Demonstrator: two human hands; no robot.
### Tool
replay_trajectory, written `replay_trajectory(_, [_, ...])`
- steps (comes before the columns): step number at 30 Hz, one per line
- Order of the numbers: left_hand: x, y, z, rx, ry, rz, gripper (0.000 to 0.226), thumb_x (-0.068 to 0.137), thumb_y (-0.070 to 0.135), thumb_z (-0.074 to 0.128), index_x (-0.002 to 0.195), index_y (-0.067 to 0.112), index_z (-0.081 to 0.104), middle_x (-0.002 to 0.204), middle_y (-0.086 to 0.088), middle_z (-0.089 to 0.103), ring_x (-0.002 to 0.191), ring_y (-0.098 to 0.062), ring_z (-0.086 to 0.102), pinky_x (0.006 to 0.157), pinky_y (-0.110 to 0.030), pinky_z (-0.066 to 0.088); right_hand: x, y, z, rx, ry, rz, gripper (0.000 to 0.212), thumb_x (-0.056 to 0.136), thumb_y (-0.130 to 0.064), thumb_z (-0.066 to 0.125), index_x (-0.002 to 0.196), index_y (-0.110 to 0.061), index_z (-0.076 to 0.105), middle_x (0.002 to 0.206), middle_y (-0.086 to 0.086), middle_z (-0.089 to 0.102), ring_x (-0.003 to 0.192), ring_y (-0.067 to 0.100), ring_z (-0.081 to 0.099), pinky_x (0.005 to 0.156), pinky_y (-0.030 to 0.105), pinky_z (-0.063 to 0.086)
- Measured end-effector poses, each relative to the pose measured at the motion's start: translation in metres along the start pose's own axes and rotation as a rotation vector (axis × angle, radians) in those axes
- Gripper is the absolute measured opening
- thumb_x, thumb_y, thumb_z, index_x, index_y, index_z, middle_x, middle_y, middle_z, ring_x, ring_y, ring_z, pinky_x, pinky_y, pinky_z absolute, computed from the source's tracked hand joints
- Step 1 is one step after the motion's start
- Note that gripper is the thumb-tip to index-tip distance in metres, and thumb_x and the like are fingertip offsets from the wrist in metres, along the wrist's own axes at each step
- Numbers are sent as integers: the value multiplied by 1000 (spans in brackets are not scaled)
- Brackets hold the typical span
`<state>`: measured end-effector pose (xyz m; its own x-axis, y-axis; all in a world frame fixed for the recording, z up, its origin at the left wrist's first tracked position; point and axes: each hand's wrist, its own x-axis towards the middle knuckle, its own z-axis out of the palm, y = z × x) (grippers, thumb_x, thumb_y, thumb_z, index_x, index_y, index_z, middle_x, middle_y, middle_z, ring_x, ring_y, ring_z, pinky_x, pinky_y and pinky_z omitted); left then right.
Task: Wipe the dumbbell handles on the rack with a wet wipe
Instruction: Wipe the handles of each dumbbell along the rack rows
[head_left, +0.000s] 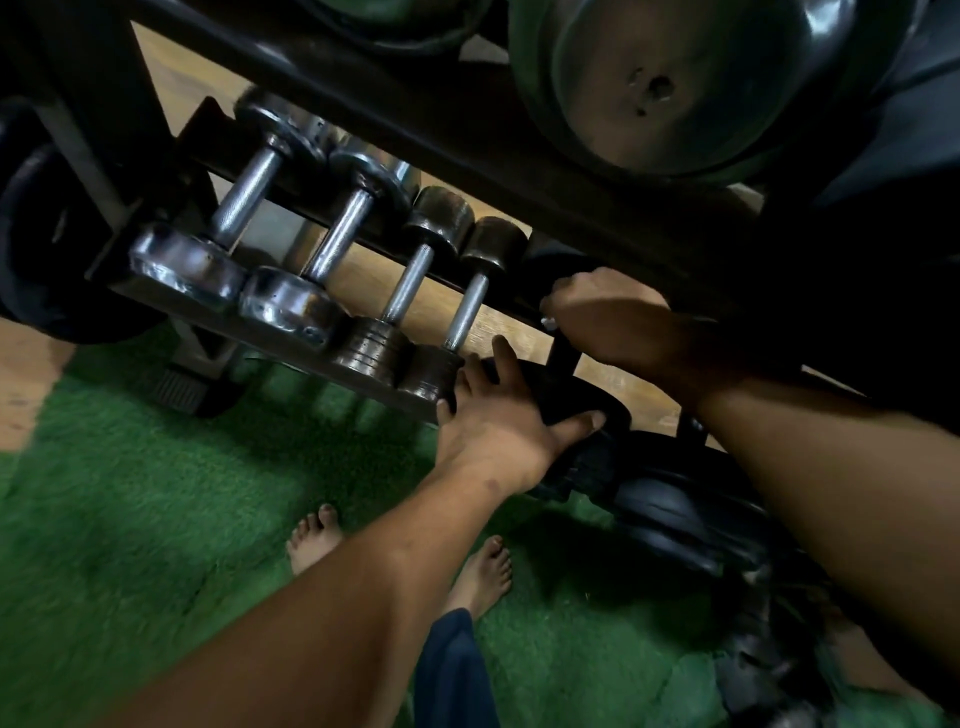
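Several dumbbells lie side by side on the lower shelf of a dark rack (291, 348). Two are chrome with knurled handles (244, 200), two are dark with thin steel handles (467, 312). To their right lies a black dumbbell (576, 400). My left hand (498, 421) rests on the black dumbbell's near head, fingers spread and thumb along its rim. My right hand (608, 322) is curled round that dumbbell's dark handle (563, 358), and a small white bit of the wipe (546, 322) shows at its fingers.
A large chrome weight (670, 83) sits on the upper shelf right above my right hand. More black dumbbells (670, 514) lie to the lower right. Green turf (156, 493) covers the floor, and my bare feet (395, 556) stand on it. A black plate (41, 244) leans at far left.
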<state>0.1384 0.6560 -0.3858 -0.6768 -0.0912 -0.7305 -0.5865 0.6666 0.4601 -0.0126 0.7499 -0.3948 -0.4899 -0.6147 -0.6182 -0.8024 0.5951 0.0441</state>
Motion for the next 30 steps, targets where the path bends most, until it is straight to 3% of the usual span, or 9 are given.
replay_trajectory(2, [0,0,0,1,1,4,132,73,91,53,160,19,-15,168,-16,1,155,-37,7,123,-57,18,-2,-11,-14,-115,-107,5,20,99,-17,51,103,-10,70,97,8,68,83,24,67,52,23,33])
replay_trajectory(4, [-1,0,0,-6,0,3,131,73,91,53,160,20,-14,168,-17,0,155,-37,7,124,-57,18,5,-16,-16,-69,-139,104,22,96,-14,53,99,-6,73,89,9,70,76,24,68,56,19,43])
replay_trajectory(9, [0,0,2,-19,32,18,132,71,92,53,161,19,-11,167,-17,5,154,-37,10,123,-57,19,10,-29,-9,-202,-76,95,26,91,-10,52,105,-12,74,102,11,72,94,35,71,65,33,43])
replay_trajectory(14, [0,-2,2,-29,31,26,131,72,91,54,160,20,-13,168,-16,2,155,-37,8,123,-57,17,20,-24,-19,2,-419,36,27,86,-25,50,97,-25,74,85,1,74,72,19,71,61,32,55])
replay_trajectory(17, [0,-3,2,-40,21,27,131,72,92,53,160,22,-13,168,-17,0,155,-37,6,123,-58,17,24,-24,-22,122,-575,0,28,90,-16,45,89,-18,73,78,4,74,72,22,73,72,38,61])
replay_trajectory(20, [0,-3,4,-36,40,29,130,71,92,53,160,23,-11,168,-17,4,155,-38,10,123,-58,19,23,-26,-19,82,-471,18,18,83,-9,54,77,-15,70,71,4,69,73,26,70,73,40,60])
replay_trajectory(22, [0,-3,4,-32,49,29,130,71,92,54,161,22,-10,167,-18,6,154,-38,12,123,-57,20,20,-30,-16,38,-328,106,14,82,-11,61,91,-15,71,81,4,68,79,27,69,71,35,56])
replay_trajectory(25, [0,-2,4,-36,55,28,131,71,91,55,161,21,-9,167,-19,7,154,-38,12,122,-57,20,18,-39,-14,-101,-163,209,26,87,-12,60,110,-15,70,111,8,69,105,32,67,80,38,55])
replay_trajectory(30, [2,-2,5,-31,45,19,131,70,91,55,161,22,-11,167,-18,4,154,-38,11,122,-58,20,23,-39,-11,-7,-319,118,25,90,-14,53,108,-10,69,112,12,67,104,33,66,79,37,53])
